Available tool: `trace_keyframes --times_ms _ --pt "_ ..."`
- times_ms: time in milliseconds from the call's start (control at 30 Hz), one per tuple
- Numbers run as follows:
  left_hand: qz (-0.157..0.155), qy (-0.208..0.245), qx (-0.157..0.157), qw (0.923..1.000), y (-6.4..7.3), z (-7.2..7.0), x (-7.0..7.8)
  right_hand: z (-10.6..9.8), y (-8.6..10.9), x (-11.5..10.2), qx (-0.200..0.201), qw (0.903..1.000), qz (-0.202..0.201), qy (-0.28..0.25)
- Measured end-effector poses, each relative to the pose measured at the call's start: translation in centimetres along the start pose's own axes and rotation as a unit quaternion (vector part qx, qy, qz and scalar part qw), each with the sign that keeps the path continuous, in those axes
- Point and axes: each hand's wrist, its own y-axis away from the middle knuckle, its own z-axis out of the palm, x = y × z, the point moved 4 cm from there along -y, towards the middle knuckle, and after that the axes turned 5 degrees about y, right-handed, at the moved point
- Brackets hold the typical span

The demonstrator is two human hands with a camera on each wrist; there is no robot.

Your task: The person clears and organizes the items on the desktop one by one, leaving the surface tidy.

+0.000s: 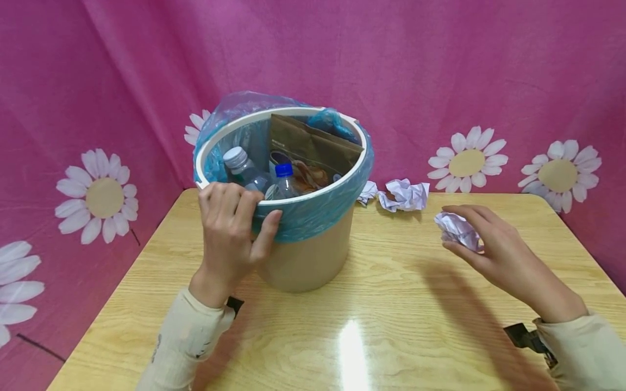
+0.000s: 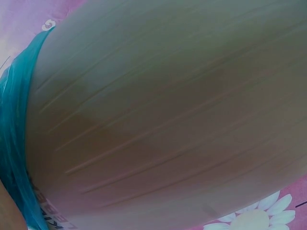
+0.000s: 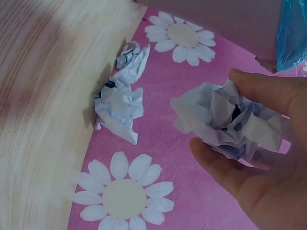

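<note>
A beige trash bin (image 1: 308,266) with a blue plastic liner (image 1: 318,217) and a white rim ring stands tilted on the table. My left hand (image 1: 227,225) grips its near left rim, fingers over the edge and thumb outside on the liner. Inside the bin are a white-capped plastic bottle (image 1: 244,167), a blue-capped bottle (image 1: 285,184) and a brown packet (image 1: 313,144). To the right of the bin, my right hand (image 1: 504,255) holds a crumpled paper ball (image 3: 225,117) above the table, between thumb and fingers. The left wrist view is filled by the bin's ribbed wall (image 2: 168,115).
Two more crumpled papers lie at the table's back edge, a larger one (image 1: 405,195) and a smaller one (image 1: 368,192) partly behind the bin. A pink curtain (image 1: 391,65) with white daisies surrounds the wooden table (image 1: 391,304) at the back and sides.
</note>
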Motion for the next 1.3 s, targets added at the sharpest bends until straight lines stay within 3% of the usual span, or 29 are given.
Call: trace_keyframes --times_ms 367,1300 --pt "-0.004 -0.004 0.006 1.0 -0.2 0.1 -0.1 -0.7 -0.5 -1.6 0.019 0.9993 -0.01 -0.029" --pt "-0.011 0.003 0.019 0.9997 0.4 0.4 0.0 -2.2 -1.7 -4.9 0.057 0.997 -0.05 -0.017"
